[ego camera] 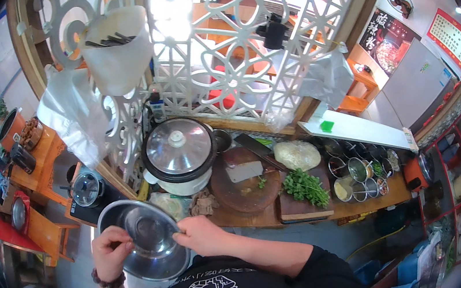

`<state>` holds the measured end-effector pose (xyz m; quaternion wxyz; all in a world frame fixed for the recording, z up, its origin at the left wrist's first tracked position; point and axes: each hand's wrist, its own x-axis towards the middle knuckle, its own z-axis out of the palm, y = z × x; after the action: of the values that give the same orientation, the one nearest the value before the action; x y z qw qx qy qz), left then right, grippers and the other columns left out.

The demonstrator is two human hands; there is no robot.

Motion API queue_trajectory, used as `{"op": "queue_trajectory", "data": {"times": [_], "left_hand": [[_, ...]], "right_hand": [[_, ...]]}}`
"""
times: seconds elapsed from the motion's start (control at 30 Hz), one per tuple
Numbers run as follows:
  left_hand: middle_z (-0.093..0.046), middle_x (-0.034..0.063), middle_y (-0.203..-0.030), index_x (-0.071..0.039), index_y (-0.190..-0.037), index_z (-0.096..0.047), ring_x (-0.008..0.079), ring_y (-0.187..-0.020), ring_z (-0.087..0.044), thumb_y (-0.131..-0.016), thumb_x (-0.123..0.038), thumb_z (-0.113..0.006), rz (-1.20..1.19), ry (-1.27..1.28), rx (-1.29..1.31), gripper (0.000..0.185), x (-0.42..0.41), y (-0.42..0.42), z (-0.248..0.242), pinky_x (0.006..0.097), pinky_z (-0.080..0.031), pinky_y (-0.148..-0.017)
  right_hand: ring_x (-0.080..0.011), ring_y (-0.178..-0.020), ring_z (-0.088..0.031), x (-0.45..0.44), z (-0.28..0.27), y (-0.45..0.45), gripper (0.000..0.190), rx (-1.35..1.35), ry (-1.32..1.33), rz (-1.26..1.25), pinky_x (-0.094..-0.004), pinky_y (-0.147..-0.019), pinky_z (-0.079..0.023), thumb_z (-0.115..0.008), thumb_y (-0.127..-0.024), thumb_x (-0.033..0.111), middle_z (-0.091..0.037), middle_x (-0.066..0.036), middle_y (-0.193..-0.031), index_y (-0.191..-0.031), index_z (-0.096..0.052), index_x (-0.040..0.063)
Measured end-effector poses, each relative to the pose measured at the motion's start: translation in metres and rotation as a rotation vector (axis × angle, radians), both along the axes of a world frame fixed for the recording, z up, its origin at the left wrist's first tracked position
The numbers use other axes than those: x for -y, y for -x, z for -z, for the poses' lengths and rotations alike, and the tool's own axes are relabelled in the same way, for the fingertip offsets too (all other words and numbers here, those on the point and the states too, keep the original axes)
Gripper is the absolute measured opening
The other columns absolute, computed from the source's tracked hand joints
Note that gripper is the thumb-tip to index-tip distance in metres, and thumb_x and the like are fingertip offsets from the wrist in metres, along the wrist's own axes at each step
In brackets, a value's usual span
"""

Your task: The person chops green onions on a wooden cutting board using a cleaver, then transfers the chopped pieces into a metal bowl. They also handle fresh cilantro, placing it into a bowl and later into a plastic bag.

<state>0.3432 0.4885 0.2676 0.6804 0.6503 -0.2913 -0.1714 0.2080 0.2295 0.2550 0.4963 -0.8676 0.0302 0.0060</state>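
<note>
A large stainless steel mixing bowl [149,260] is in front of me, tilted with its inside facing up towards me. My right hand [201,235] is shut on its right rim, thumb at the edge. Over the bowl's left side is my left hand [111,250], fingers curled in and a dark bead bracelet [107,281] on the wrist. Whether anything small sits between those fingertips cannot be made out. A few tiny specks lie inside the bowl, which otherwise shows bare, shiny metal.
Beyond the bowl stands a lidded electric cooker [180,146]. On a round chopping board [245,198] lies a cleaver [244,171]. To its right are green herbs [305,188], a bagged pale mass [297,155] and several seasoning pots [357,169]. A lattice screen [232,83] rises behind.
</note>
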Motion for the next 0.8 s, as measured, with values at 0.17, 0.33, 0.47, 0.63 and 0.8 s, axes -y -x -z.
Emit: {"op": "queue_trajectory", "data": {"times": [0.17, 0.33, 0.47, 0.63, 0.8], "left_hand": [[-0.068, 0.0100, -0.098, 0.003, -0.092, -0.072, 0.0151, -0.084, -0.066, -0.083, 0.011, -0.074, 0.140, 0.068, -0.019, 0.012, 0.065, 0.029, -0.007, 0.0259, -0.054, -0.072], [-0.066, 0.0095, -0.097, 0.003, -0.094, -0.070, 0.0137, -0.073, -0.064, -0.086, 0.013, -0.071, 0.266, 0.058, 0.042, 0.013, 0.151, 0.082, -0.019, 0.0239, -0.052, -0.066], [-0.064, 0.0089, -0.095, 0.002, -0.095, -0.067, 0.0134, -0.076, -0.063, -0.086, 0.012, -0.068, 0.338, 0.050, 0.050, 0.014, 0.241, 0.145, -0.012, 0.0243, -0.052, -0.067], [-0.067, 0.0078, -0.096, 0.001, -0.095, -0.069, 0.0119, -0.074, -0.064, -0.086, 0.011, -0.070, 0.540, -0.040, 0.106, 0.013, 0.370, 0.242, -0.029, 0.0232, -0.050, -0.064], [-0.070, 0.0057, -0.094, 0.002, -0.097, -0.071, 0.0119, -0.079, -0.067, -0.088, 0.008, -0.073, 0.724, -0.013, -0.060, 0.011, 0.467, 0.321, -0.031, 0.0239, -0.052, -0.069]], "right_hand": [[-0.0168, -0.075, -0.070, 0.056, -0.023, 0.070, 0.027, -0.163, -0.215, 0.225, -0.0362, -0.070, -0.055, -0.067, -0.101, 0.024, -0.072, -0.011, -0.080, -0.097, -0.072, -0.002], [-0.0160, -0.068, -0.069, 0.131, -0.018, 0.164, 0.024, -0.032, -0.337, 0.412, -0.0354, -0.063, -0.056, -0.065, -0.099, 0.019, -0.072, -0.010, -0.076, -0.095, -0.071, -0.004], [-0.0174, -0.062, -0.068, 0.191, -0.017, 0.265, 0.024, 0.094, -0.702, 0.574, -0.0356, -0.060, -0.056, -0.063, -0.097, 0.017, -0.070, -0.011, -0.072, -0.095, -0.072, -0.005], [-0.0138, -0.071, -0.068, 0.269, -0.023, 0.407, 0.023, 0.022, -0.638, 0.851, -0.0327, -0.065, -0.057, -0.067, -0.098, 0.021, -0.072, -0.006, -0.082, -0.102, -0.074, -0.001], [-0.0163, -0.073, -0.070, 0.321, 0.003, 0.513, 0.020, 0.123, -0.743, 1.118, -0.0320, -0.068, -0.058, -0.067, -0.098, 0.017, -0.075, -0.007, -0.089, -0.102, -0.074, -0.002]]}}
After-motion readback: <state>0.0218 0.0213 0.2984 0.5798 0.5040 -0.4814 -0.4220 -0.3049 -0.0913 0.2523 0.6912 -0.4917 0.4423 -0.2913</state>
